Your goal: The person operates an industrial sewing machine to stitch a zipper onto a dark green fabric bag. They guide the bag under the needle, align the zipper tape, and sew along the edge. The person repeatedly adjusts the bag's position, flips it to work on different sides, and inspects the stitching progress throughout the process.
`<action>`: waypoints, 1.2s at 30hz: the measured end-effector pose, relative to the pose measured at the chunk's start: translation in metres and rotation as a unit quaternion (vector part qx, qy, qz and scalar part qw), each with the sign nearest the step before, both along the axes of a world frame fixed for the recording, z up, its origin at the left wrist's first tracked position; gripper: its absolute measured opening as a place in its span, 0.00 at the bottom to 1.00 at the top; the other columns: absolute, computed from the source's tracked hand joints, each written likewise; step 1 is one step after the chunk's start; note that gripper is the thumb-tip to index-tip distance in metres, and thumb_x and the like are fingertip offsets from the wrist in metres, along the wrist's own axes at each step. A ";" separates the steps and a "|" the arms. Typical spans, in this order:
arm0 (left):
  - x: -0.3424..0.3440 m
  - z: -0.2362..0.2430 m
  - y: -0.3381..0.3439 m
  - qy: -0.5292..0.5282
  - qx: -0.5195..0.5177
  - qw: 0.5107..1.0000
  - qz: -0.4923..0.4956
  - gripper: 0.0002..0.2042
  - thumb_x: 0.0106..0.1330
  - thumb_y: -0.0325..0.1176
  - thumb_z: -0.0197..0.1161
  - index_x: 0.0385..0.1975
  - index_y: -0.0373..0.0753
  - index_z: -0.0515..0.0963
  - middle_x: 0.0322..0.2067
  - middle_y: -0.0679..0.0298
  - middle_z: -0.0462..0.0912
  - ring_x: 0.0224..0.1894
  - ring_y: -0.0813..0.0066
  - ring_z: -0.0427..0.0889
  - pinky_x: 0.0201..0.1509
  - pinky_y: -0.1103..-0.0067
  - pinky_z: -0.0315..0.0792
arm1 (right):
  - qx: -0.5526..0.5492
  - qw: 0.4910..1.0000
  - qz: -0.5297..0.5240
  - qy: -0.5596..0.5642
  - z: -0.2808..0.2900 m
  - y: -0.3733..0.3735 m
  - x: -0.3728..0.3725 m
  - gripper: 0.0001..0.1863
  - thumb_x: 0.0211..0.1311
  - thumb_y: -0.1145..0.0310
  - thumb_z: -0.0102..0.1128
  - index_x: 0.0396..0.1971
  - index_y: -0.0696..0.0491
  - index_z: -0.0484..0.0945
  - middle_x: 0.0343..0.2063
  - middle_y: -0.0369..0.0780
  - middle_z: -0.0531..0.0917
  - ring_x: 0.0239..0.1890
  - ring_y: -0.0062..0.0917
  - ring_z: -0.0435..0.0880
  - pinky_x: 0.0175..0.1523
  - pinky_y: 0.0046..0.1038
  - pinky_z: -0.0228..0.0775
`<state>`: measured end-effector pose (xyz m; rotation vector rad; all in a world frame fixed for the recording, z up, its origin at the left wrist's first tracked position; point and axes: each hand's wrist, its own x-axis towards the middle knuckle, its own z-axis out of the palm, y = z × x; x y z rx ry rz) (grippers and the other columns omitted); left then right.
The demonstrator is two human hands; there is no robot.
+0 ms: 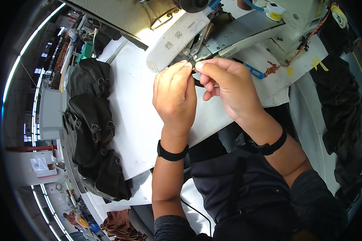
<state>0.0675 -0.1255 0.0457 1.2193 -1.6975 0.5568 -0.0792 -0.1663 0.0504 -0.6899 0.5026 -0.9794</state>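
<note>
Just in front of a sewing machine (170,42), my left hand (175,93) has its fingertips drawn together on a small dark piece (192,64), too small to make out. My right hand (225,86) pinches at the same spot with thumb and index finger, its other fingers curled below. The presser foot and metal needle plate (202,51) are directly above my fingertips. A blue-handled tool (256,72) lies right of my right hand, beside a tangle of orange thread (272,69). A small white bottle with a yellow label (274,12) stands at the back.
Dark green bags or pieces with metal rings (92,128) are piled along the left of the white table (134,132). More dark pieces (342,128) hang at the right. Brown pieces (118,225) lie at lower left. A grey box (50,114) stands beyond the table's left edge.
</note>
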 end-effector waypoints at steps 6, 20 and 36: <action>-0.004 -0.001 -0.001 0.040 0.020 0.999 0.025 0.13 0.60 0.14 0.70 0.43 0.35 0.84 0.42 0.56 0.89 0.45 0.59 0.88 0.51 0.70 0.81 | 0.067 0.992 0.069 -0.078 0.001 0.002 -0.011 0.11 0.74 0.66 0.62 0.43 0.57 0.87 0.31 0.33 0.85 0.29 0.13 0.78 0.35 0.23 0.77; -0.005 0.002 0.000 0.046 0.036 0.997 0.052 0.10 0.60 0.16 0.72 0.39 0.36 0.86 0.40 0.57 0.91 0.45 0.60 0.90 0.53 0.70 0.80 | 0.137 0.969 0.091 -0.185 0.000 0.012 -0.012 0.10 0.77 0.66 0.62 0.41 0.57 0.87 0.33 0.34 0.86 0.27 0.14 0.76 0.33 0.23 0.70; -0.011 0.004 -0.004 0.028 0.034 0.995 0.088 0.09 0.60 0.16 0.71 0.39 0.34 0.86 0.41 0.57 0.91 0.44 0.60 0.90 0.52 0.70 0.80 | -0.199 0.973 -0.006 0.117 0.015 -0.027 -0.023 0.14 0.77 0.67 0.57 0.50 0.63 0.82 0.24 0.38 0.84 0.18 0.14 0.78 0.23 0.20 0.70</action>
